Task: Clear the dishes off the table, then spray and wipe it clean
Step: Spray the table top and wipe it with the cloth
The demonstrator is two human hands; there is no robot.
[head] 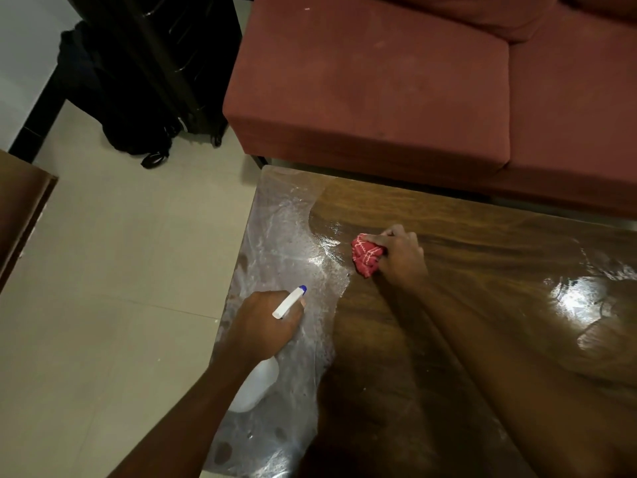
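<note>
The dark wooden table fills the lower right, glossy, with a wide band of whitish spray film along its left side. My left hand grips a white spray bottle with a blue nozzle tip, held over that wet band near the table's left edge. My right hand is closed around a bunched red cloth with pale stripes, pressed on the tabletop at the boundary between film and bare wood. No dishes show on the visible tabletop.
A dark red sofa stands right behind the table's far edge. Black luggage and bags sit on the pale tiled floor at the upper left. A brown wooden piece pokes in from the left edge.
</note>
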